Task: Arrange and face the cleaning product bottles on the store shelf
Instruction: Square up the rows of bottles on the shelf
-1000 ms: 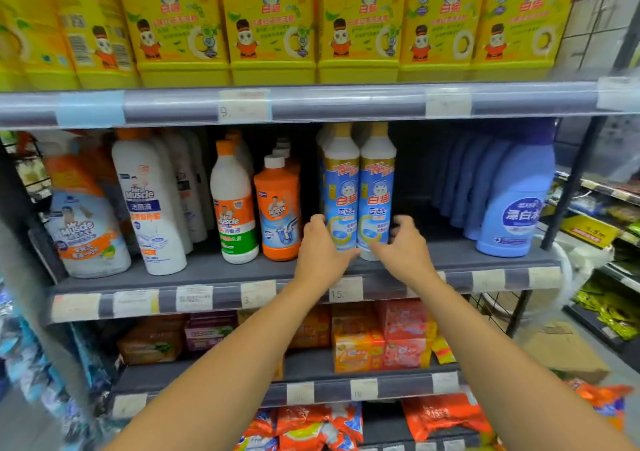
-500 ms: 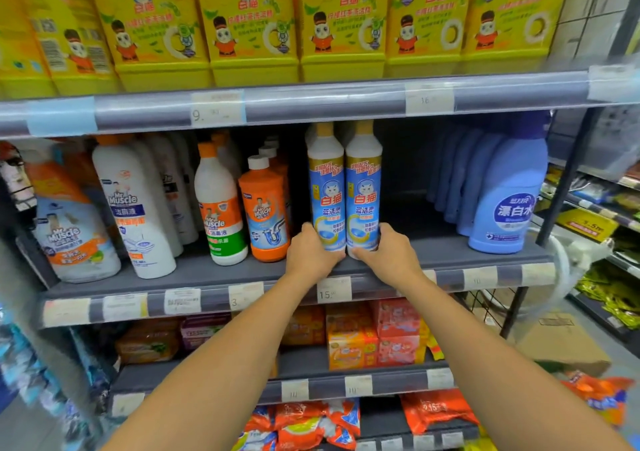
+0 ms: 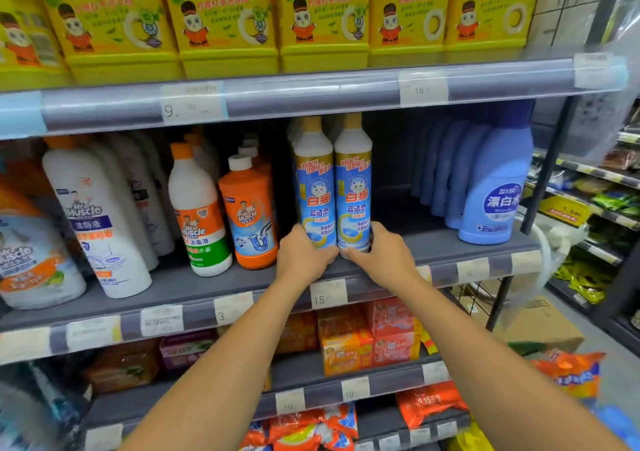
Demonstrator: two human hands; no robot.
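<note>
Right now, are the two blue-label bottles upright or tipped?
Upright: blue-label bottles stand vertical on the shelf, labels facing out; left hand and right hand grip their bases.

I am wearing the one camera on my head; it is looking forward and slightly down, facing the middle shelf (image 3: 173,288) almost square on. It is sitting near enough that my left hand (image 3: 301,256) and right hand (image 3: 384,260) are touching the left blue-label bottle (image 3: 314,187) and right blue-label bottle (image 3: 354,187) at the frame's centre. The wide lens is bowing the upper shelf rail (image 3: 311,95), and a neighbouring rack (image 3: 588,170) is showing far right.
</note>
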